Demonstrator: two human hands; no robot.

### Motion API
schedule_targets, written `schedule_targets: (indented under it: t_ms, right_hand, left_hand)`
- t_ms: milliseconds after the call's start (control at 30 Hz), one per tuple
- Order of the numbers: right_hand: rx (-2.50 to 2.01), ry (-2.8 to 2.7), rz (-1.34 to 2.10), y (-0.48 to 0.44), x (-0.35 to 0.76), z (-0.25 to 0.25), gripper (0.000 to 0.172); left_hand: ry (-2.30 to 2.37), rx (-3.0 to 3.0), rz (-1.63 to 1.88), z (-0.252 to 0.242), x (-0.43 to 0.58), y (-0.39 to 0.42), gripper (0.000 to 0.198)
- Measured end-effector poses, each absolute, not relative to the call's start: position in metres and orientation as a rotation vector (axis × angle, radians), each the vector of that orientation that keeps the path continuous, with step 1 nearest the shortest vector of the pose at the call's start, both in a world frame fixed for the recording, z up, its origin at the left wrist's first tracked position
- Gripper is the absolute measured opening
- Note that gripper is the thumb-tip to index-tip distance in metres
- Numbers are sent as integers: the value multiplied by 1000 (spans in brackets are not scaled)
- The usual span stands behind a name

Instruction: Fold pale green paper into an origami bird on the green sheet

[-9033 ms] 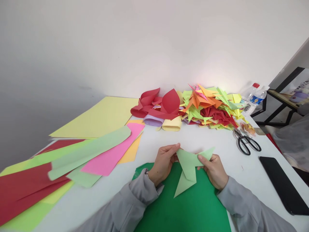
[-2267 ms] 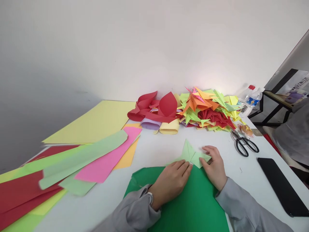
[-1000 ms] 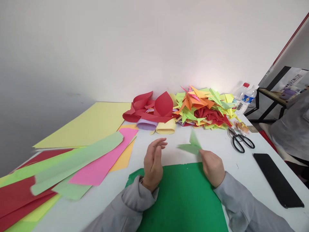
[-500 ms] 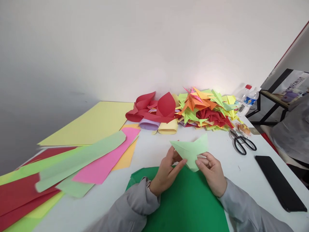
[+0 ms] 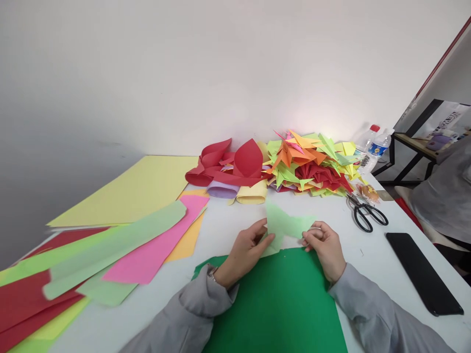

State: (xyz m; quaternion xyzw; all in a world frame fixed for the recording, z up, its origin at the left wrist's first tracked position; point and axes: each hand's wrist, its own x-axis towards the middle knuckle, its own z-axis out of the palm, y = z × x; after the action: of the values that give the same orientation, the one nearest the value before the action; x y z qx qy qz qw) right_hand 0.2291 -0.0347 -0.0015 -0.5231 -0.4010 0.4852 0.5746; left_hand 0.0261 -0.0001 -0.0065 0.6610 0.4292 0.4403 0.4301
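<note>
A pale green folded paper piece [image 5: 285,226] is held up just above the white table [image 5: 235,220], blurred by motion. My left hand [image 5: 245,250] pinches its lower left edge with thumb and fingers. My right hand [image 5: 326,247] pinches its right point. Both wrists rest over a dark green sheet [image 5: 279,304] that lies in front of me.
Loose coloured sheets [image 5: 110,240] fan out at the left. Red, lilac and yellow curled papers [image 5: 235,171] and a heap of folded paper shapes [image 5: 312,164] line the wall. Black scissors [image 5: 366,214], a black phone [image 5: 423,272] and water bottles [image 5: 371,147] are at the right.
The piece went from held in the air to pressed flat on the table, then my right hand lifted it alone. Now both hands pinch it again and it has turned.
</note>
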Motion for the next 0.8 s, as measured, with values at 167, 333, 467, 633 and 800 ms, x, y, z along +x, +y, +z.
schedule_targets:
  t_ms: [167, 333, 467, 633, 800]
  right_hand:
    - [-1380, -1064, 1056, -36, 227, -6, 82]
    - [-1519, -1306, 910, -33, 236, -9, 75]
    - [-1568, -1719, 473, -31, 246, -14, 40]
    - [-1382, -2012, 139, -31, 246, -15, 37]
    - [-1266, -2082, 119, -31, 245, -14, 31]
  left_hand:
    - [1245, 2144, 1060, -21, 19, 9, 42]
    - [1218, 2392, 996, -23, 20, 7, 34]
    - [1195, 2461, 980, -23, 21, 5, 32]
    - [1162, 2496, 1018, -22, 22, 2, 45]
    - [1130, 2550, 1099, -20, 23, -2, 51]
